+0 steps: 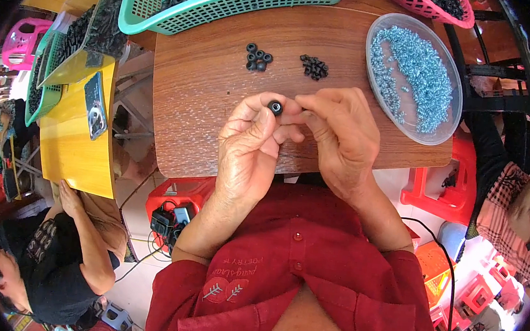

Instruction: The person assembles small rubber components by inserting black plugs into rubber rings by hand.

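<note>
Close together over a brown table [188,105], two bare hands hang near its front edge. The left hand [248,140], curled, clamps a round black bead [275,108] between thumb and fingers, its hole facing up. The right hand [347,138] is pinched, fingertips right beside the left's; whether it grips anything, I cannot tell. Beyond lie large beads [259,60] and small beads [314,68]. A clear tray [414,132] crowds the right edge; a green basket [227,19] lines the far side. Open wood stretches leftward.
</note>
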`<action>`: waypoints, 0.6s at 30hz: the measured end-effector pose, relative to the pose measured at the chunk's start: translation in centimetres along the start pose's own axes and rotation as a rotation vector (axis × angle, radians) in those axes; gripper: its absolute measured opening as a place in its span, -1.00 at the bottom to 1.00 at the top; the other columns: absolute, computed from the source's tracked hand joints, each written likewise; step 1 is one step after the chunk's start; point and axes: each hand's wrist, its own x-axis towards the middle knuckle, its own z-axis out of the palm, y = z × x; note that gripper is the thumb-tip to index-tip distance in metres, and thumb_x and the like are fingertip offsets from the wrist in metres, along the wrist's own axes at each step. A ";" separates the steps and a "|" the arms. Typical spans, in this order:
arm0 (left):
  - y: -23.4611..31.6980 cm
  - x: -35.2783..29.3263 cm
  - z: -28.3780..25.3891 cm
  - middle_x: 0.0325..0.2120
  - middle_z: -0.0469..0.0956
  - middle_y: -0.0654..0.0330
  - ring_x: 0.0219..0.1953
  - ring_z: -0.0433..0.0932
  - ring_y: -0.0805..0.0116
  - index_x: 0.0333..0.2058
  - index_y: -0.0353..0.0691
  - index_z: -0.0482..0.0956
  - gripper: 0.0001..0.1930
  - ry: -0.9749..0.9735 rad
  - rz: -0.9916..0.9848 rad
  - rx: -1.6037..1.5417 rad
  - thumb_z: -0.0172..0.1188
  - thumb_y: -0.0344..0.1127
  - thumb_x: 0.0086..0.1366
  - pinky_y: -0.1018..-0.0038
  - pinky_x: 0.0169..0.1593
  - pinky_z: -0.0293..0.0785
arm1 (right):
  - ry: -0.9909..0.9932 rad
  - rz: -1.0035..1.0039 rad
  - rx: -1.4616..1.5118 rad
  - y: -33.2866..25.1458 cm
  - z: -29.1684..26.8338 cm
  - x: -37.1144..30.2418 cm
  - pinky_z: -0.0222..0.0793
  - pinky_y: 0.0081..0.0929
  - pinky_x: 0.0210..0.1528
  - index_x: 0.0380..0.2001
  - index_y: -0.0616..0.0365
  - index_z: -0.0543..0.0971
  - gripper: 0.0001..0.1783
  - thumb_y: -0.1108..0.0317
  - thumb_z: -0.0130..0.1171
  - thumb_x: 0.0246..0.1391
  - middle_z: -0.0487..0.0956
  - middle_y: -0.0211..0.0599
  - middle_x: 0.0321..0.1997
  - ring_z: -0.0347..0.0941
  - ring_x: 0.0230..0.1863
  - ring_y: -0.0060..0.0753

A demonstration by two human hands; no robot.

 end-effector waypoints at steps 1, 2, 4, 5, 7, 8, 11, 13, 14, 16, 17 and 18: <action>0.0 0.0 0.1 -0.25 0.54 0.05 -0.24 0.55 0.24 -0.13 -0.36 0.43 -0.75 0.009 -0.003 0.035 0.11 -0.35 0.27 0.41 -0.21 0.46 | 0.018 0.039 0.081 0.3 0.0 -0.1 0.34 -0.40 -0.35 -0.33 0.21 0.58 -0.75 0.62 0.20 -0.18 0.49 -0.21 -0.41 0.41 -0.36 -0.20; 0.0 0.1 0.1 -0.27 0.54 0.07 -0.26 0.55 0.27 -0.14 -0.35 0.44 -0.75 0.019 -0.006 0.070 0.12 -0.34 0.27 0.44 -0.24 0.45 | 0.036 0.079 0.163 0.5 0.1 -0.1 0.34 -0.41 -0.34 -0.32 0.21 0.58 -0.75 0.62 0.21 -0.17 0.48 -0.22 -0.40 0.41 -0.36 -0.21; -0.2 0.0 -0.2 -0.28 0.55 0.09 -0.30 0.54 0.32 -0.14 -0.35 0.45 -0.76 0.018 -0.015 0.089 0.12 -0.35 0.27 0.47 -0.26 0.44 | 0.033 0.146 0.250 0.4 0.0 0.0 0.34 -0.45 -0.35 -0.32 0.22 0.58 -0.76 0.61 0.22 -0.16 0.48 -0.25 -0.40 0.42 -0.35 -0.30; -0.3 -0.1 -0.3 -0.30 0.55 0.10 -0.34 0.52 0.36 -0.15 -0.35 0.45 -0.76 0.017 -0.024 0.108 0.13 -0.36 0.26 0.51 -0.29 0.42 | 0.030 0.213 0.338 0.3 -0.1 0.0 0.33 -0.49 -0.35 -0.32 0.22 0.58 -0.77 0.61 0.23 -0.15 0.48 -0.29 -0.41 0.42 -0.34 -0.38; -0.5 -0.3 0.0 -0.32 0.55 0.12 -0.37 0.51 0.40 -0.15 -0.35 0.46 -0.76 0.037 -0.038 0.113 0.14 -0.36 0.26 0.53 -0.30 0.41 | 0.013 0.296 0.383 -0.2 -0.1 0.3 0.34 -0.55 -0.36 -0.32 0.23 0.58 -0.79 0.60 0.23 -0.12 0.49 -0.32 -0.41 0.42 -0.35 -0.48; -0.6 -0.4 0.0 -0.34 0.55 0.14 -0.40 0.49 0.43 -0.14 -0.35 0.46 -0.76 0.059 -0.050 0.118 0.14 -0.37 0.25 0.55 -0.31 0.40 | -0.005 0.377 0.430 -0.4 -0.1 0.3 0.34 -0.61 -0.37 -0.33 0.23 0.58 -0.81 0.59 0.23 -0.10 0.49 -0.35 -0.41 0.42 -0.37 -0.57; -0.8 -0.3 0.2 -0.37 0.55 0.16 -0.42 0.47 0.45 -0.15 -0.36 0.46 -0.77 0.064 -0.072 0.122 0.15 -0.39 0.25 0.56 -0.32 0.40 | 0.000 0.494 0.626 -0.4 0.0 0.1 0.35 -0.70 -0.39 -0.33 0.26 0.57 -0.85 0.59 0.21 -0.04 0.51 -0.40 -0.39 0.41 -0.42 -0.68; -0.7 -0.2 0.1 -0.37 0.55 0.16 -0.43 0.47 0.45 -0.16 -0.36 0.47 -0.77 0.066 -0.070 0.147 0.15 -0.39 0.25 0.57 -0.32 0.41 | -0.009 0.586 0.689 0.0 0.1 -0.1 0.36 -0.70 -0.40 -0.32 0.27 0.57 -0.85 0.59 0.20 -0.03 0.51 -0.41 -0.39 0.42 -0.43 -0.68; -0.7 -0.2 0.0 -0.38 0.55 0.16 -0.43 0.48 0.45 -0.16 -0.36 0.47 -0.78 0.066 -0.066 0.172 0.15 -0.39 0.24 0.57 -0.33 0.41 | -0.019 0.676 0.751 0.1 0.1 -0.2 0.38 -0.71 -0.41 -0.31 0.29 0.56 -0.85 0.59 0.20 -0.01 0.52 -0.41 -0.39 0.43 -0.45 -0.68; -0.6 -0.2 0.0 -0.37 0.55 0.16 -0.43 0.48 0.45 -0.17 -0.36 0.48 -0.79 0.067 -0.059 0.169 0.15 -0.40 0.24 0.57 -0.33 0.41 | -0.020 0.677 0.795 0.1 -0.1 -0.2 0.38 -0.71 -0.41 -0.30 0.30 0.55 -0.85 0.60 0.19 -0.01 0.53 -0.41 -0.40 0.44 -0.44 -0.68; -0.6 -0.2 0.0 -0.37 0.55 0.16 -0.43 0.48 0.45 -0.18 -0.36 0.48 -0.79 0.067 -0.050 0.166 0.16 -0.41 0.24 0.57 -0.33 0.42 | -0.022 0.676 0.839 0.1 -0.1 -0.1 0.39 -0.70 -0.41 -0.29 0.32 0.55 -0.84 0.60 0.19 -0.01 0.53 -0.40 -0.40 0.45 -0.44 -0.67; -0.5 -0.2 0.1 -0.37 0.55 0.16 -0.43 0.48 0.45 -0.18 -0.36 0.48 -0.79 0.068 -0.050 0.166 0.16 -0.41 0.24 0.57 -0.33 0.42 | -0.023 0.677 0.839 0.2 -0.1 -0.2 0.39 -0.70 -0.41 -0.29 0.32 0.55 -0.84 0.60 0.19 -0.01 0.53 -0.40 -0.40 0.45 -0.44 -0.67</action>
